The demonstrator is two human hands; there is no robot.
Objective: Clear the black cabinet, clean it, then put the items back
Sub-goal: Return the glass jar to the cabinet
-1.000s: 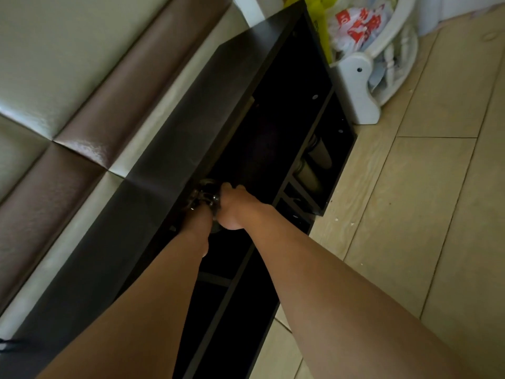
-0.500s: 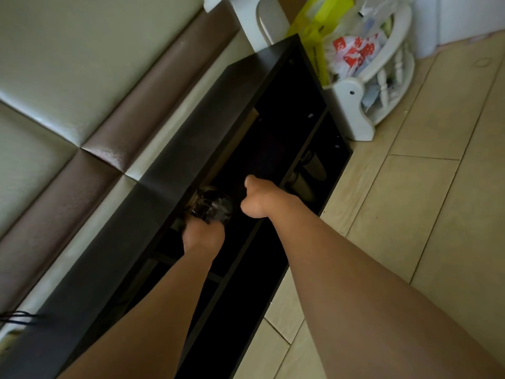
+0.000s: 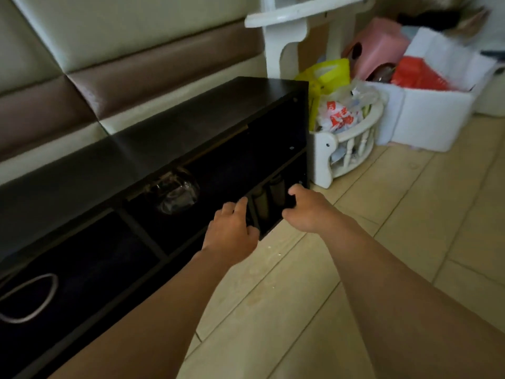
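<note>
The low black cabinet [image 3: 175, 127] runs along the padded wall, its open front facing me. A clear crinkled plastic item [image 3: 175, 196] sits in the upper middle compartment. Two dark cylindrical bottles [image 3: 269, 198] stand in the lower right compartment. My left hand [image 3: 232, 231] hovers at the front of that compartment with fingers apart, holding nothing. My right hand [image 3: 308, 209] reaches to the compartment's right edge, fingers curled toward the opening, nothing visible in it. A dark fabric bin with a ring handle [image 3: 27, 296] fills the lower left compartment.
A white rounded basket [image 3: 352, 143] stuffed with plastic bags stands just right of the cabinet. Behind it are a white box [image 3: 426, 119] with red and pink items and a white furniture leg [image 3: 278, 47]. Pale wood floor [image 3: 382, 242] extends on the right.
My left hand let go of the clear plastic item, left in the upper compartment. Both hands dropped to the lower right compartment. My head lowered, so I now see the cabinet front.
</note>
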